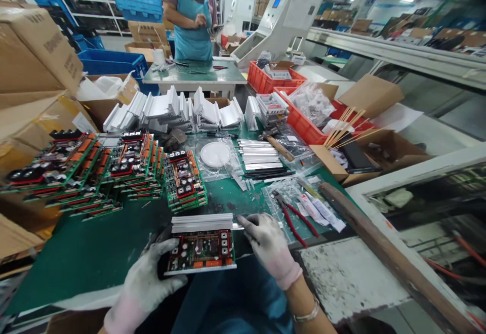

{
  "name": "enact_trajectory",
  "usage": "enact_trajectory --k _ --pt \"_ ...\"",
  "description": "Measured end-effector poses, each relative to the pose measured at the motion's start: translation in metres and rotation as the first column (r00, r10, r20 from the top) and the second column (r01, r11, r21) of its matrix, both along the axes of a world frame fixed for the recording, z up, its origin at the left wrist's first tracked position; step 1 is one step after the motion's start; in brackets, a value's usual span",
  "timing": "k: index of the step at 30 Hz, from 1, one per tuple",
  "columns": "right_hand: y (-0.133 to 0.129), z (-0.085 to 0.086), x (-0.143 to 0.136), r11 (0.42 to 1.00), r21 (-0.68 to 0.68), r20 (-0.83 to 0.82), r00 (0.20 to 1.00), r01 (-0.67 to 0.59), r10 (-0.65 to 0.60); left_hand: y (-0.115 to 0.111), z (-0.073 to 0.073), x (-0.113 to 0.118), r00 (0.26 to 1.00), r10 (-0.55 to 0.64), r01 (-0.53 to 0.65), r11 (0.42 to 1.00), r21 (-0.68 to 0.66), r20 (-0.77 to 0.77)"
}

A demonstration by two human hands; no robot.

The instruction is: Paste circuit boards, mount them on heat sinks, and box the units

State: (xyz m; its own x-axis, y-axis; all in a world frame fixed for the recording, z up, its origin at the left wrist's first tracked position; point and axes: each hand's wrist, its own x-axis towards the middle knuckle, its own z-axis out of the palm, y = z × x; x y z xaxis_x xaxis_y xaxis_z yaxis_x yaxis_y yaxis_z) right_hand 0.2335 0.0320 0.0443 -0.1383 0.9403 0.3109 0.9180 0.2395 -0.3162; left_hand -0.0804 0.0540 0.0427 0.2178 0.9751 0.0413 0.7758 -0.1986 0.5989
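My left hand, in a pale glove with dark fingertips, grips the left end of a circuit board set in a silver aluminium housing. The board faces up, showing red-framed terminals and orange parts. My right hand, also gloved, is closed at the housing's right end, pinching a thin silver metal strip. The strip's near end meets the housing's upper edge; my fingers hide part of it. Just beyond the housing stands a stack of circuit boards.
More stacked boards fill the left. Aluminium housings line the back. Metal strips, a hammer and red-handled pliers lie rightward. Red crates stand behind; a wooden bar borders the right. A person in an apron stands opposite.
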Motion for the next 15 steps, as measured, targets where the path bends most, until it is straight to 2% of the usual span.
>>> enact_trajectory --k 6,12,14,15 --pt "0.001 -0.006 -0.001 0.994 0.104 -0.154 0.988 0.031 -0.014 0.000 -0.006 -0.001 0.999 -0.021 0.018 0.997 0.071 0.042" --pt "0.007 0.005 -0.011 0.987 0.122 -0.239 0.961 -0.109 0.136 0.001 -0.007 -0.002 0.999 -0.019 0.015 0.992 0.124 0.034" --pt "0.003 0.009 -0.012 0.989 0.129 -0.251 0.963 -0.070 0.101 0.001 -0.006 -0.003 0.999 -0.036 0.032 0.993 0.115 0.037" --pt "-0.002 0.011 -0.010 0.992 0.126 -0.261 0.964 -0.012 0.045 0.000 -0.006 -0.004 0.998 -0.048 0.044 0.994 0.105 0.039"
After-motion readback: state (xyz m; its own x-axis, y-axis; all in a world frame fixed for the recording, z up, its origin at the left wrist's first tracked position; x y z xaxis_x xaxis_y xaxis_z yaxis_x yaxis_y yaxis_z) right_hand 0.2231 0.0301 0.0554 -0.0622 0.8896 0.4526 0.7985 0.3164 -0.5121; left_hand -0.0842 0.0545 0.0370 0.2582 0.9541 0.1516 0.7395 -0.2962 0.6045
